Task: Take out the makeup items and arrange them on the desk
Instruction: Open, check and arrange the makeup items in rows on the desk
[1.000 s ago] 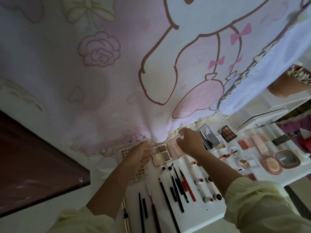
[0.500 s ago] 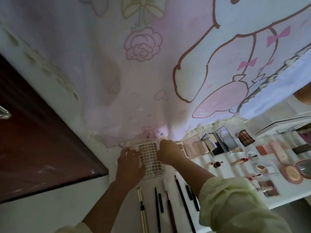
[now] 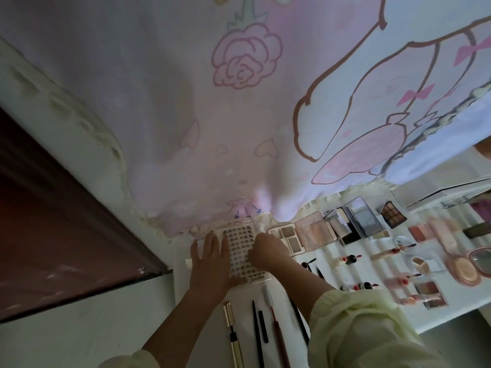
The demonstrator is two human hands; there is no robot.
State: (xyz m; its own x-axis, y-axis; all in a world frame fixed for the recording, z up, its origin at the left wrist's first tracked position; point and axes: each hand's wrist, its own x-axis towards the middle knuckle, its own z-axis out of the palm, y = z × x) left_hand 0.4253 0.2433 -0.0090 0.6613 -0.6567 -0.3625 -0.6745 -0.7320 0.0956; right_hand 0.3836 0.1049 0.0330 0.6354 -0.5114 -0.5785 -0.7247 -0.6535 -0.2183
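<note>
A white false-lash tray [image 3: 240, 245] with rows of small lashes lies on the white desk [image 3: 457, 309] by the curtain's hem. My left hand [image 3: 210, 258] rests flat on its left side, fingers straight. My right hand [image 3: 265, 251] curls its fingers over the tray's right edge. Right of it sit a quad eyeshadow palette [image 3: 288, 236] and an open pink compact [image 3: 313, 232]. In front of the tray lie a gold tube [image 3: 231, 322] and several pencils [image 3: 256, 330].
A cartoon-print curtain [image 3: 239, 102] hangs right behind the desk. More palettes [image 3: 393, 215], small bottles [image 3: 350, 258] and round compacts [image 3: 462, 272] fill the desk's right side. A dark brown panel [image 3: 53, 235] stands to the left of the desk's edge.
Both hands left the quad eyeshadow palette and moved left onto the lash tray. The view has swung left and closer.
</note>
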